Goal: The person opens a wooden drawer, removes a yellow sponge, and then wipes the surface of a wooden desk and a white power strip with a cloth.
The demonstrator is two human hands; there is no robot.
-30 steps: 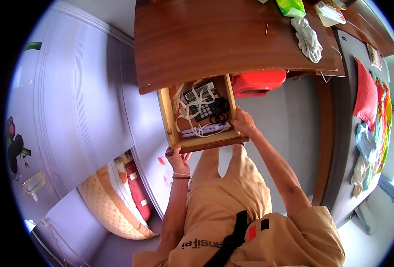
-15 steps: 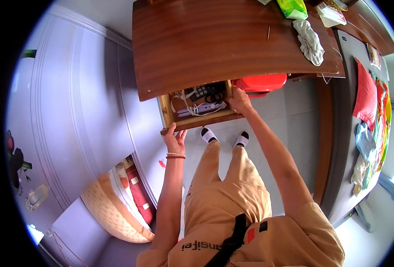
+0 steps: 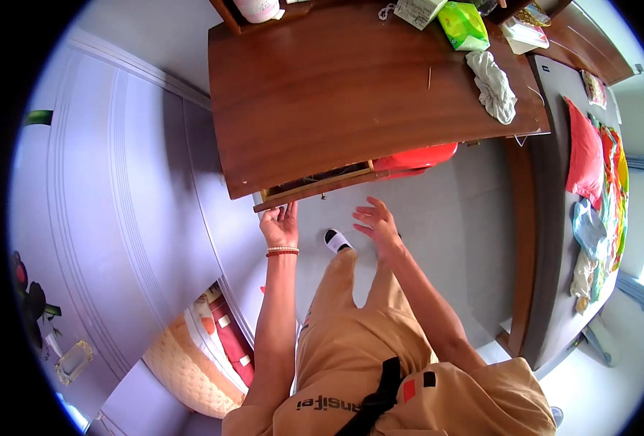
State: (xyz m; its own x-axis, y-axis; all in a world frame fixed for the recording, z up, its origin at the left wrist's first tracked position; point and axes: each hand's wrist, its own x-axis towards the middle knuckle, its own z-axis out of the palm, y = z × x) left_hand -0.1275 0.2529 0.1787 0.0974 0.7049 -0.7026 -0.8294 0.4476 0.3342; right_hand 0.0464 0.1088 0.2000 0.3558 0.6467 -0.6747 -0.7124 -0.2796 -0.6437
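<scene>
A wooden drawer [image 3: 315,190] stands a short way out of the brown desk [image 3: 365,80]; only a narrow dark gap shows, and what lies inside cannot be made out. At the left end of the drawer front, my left hand [image 3: 280,228] touches its lower edge with outstretched fingers. Beaded bracelets [image 3: 283,251] circle that wrist. My right hand [image 3: 379,224] is apart from the drawer, to the right of its small knob [image 3: 324,196], with fingers spread and nothing in them.
A red plastic stool or basin [image 3: 418,158] sits under the desk. On the desktop lie a white cloth [image 3: 492,87], a thin stick [image 3: 429,78] and a green packet [image 3: 463,26]. A bed [image 3: 554,218] stands right; a wardrobe [image 3: 133,160] with rolled bedding [image 3: 191,363] is left.
The drawer has slid inward toward the desk, hiding the cables and lilac device inside. My right hand has let go of its right side and drawn back; my left hand stays at the front.
</scene>
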